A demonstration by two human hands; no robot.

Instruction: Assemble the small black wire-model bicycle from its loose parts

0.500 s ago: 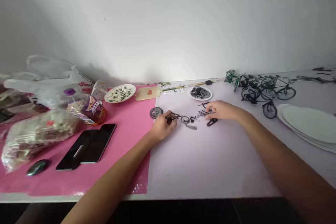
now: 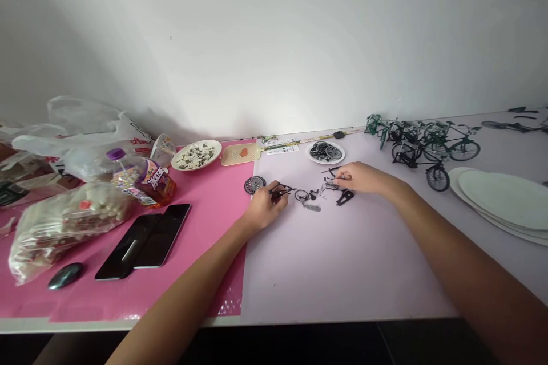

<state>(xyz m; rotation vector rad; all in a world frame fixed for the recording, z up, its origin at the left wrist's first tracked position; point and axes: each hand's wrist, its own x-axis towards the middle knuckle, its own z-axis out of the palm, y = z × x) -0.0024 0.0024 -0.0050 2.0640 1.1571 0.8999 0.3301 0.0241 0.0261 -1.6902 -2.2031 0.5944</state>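
My left hand (image 2: 266, 205) is closed around a black model bicycle frame (image 2: 281, 189), which points right from the fingers. Just behind that hand lies a loose spoked wheel (image 2: 254, 184). My right hand (image 2: 353, 175) is pinched low over the small loose parts, its fingertips at a thin greyish piece (image 2: 329, 187); what sits between them is too small to make out. Beside those fingers rests a black chain guard-like part (image 2: 345, 198). Between the hands lie a thin ring (image 2: 301, 195), tiny black bits (image 2: 314, 194) and a flat grey piece (image 2: 313, 208).
A plate of black parts (image 2: 314, 159) stands behind my right hand. Several assembled model bicycles (image 2: 437, 177) and stacked white plates (image 2: 505, 197) are at right. On the pink sheet (image 2: 209, 228) are phones (image 2: 160, 239), a bottle (image 2: 148, 182), bags (image 2: 64, 217) and a dish of pale pieces (image 2: 197, 166).
My right fingers have drawn together and shifted slightly over the small parts. My left hand keeps the frame in about the same place. The view has shifted a little.
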